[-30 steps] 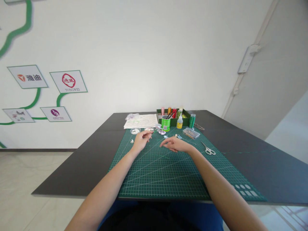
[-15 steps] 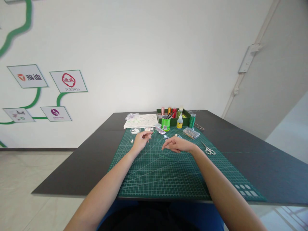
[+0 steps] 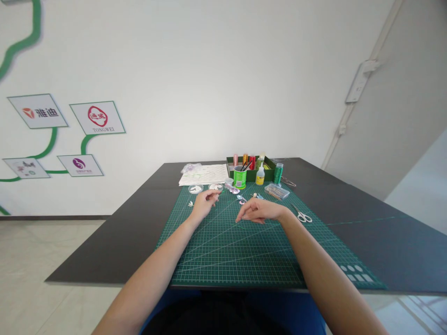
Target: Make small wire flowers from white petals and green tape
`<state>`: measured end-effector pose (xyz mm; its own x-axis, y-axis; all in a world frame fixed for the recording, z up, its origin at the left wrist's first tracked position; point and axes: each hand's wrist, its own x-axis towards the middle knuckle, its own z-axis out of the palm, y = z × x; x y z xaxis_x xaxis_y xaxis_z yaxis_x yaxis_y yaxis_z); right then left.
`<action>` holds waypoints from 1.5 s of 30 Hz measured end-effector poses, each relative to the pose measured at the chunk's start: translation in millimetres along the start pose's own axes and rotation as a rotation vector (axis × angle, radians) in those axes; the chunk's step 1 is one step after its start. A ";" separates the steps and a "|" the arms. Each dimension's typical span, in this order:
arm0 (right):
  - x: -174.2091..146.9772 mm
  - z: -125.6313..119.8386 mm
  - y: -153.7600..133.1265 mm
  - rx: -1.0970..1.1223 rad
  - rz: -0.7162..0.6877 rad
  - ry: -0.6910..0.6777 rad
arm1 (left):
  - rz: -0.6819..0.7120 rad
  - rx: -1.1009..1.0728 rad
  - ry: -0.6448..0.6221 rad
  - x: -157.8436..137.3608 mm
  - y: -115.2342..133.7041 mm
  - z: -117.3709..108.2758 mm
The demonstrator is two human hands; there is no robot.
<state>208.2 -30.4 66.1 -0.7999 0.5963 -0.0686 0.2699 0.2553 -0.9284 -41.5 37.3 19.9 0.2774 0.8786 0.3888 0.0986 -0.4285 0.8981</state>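
Note:
My left hand [image 3: 205, 203] is over the green cutting mat [image 3: 223, 260], in front of two shallow round dishes. Its thumb and fingers are drawn together in a pinch; whatever may be between them is too small to make out. To its right, my right hand [image 3: 257, 211] is bent at the wrist with the fingers closed and pointing left and down. Anything in those fingertips is too fine to see. One dish [image 3: 196, 189] holds small white pieces, and the other dish [image 3: 215, 187] is partly behind my left hand. Small pale-blue flower-like pieces [image 3: 240, 198] lie beyond my right hand.
White-handled scissors [image 3: 304, 217] and a clear case [image 3: 277, 191] lie to the right. Behind stand a green can [image 3: 240, 177] with dark-handled tools, a glue bottle [image 3: 260, 175], a green thread spool [image 3: 278, 173] and a dark green box [image 3: 269, 175]. White sheets [image 3: 204, 175] lie back left.
My right hand has dipped slightly, its fingertips pointing a little more downward. My left hand holds nearly the same place and pose. The whole view has shifted slightly.

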 end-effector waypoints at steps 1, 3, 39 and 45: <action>-0.6 0.2 -1.0 0.002 -0.006 0.000 | -0.001 0.004 -0.001 -0.1 0.2 0.0; -1.8 0.5 -3.0 0.008 -0.019 0.001 | -0.002 0.023 -0.007 -0.5 0.7 0.2; -2.9 2.9 -3.5 0.101 -0.248 0.340 | 0.070 0.281 -0.490 -22.3 26.1 11.3; -1.6 1.2 0.2 0.104 -0.262 0.360 | 0.053 0.258 -0.529 -23.7 30.3 12.6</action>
<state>209.0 -32.2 65.6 -0.5914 0.7533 0.2876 0.0132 0.3657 -0.9306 -33.0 0.9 35.3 0.7205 0.6588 0.2167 0.2829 -0.5645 0.7754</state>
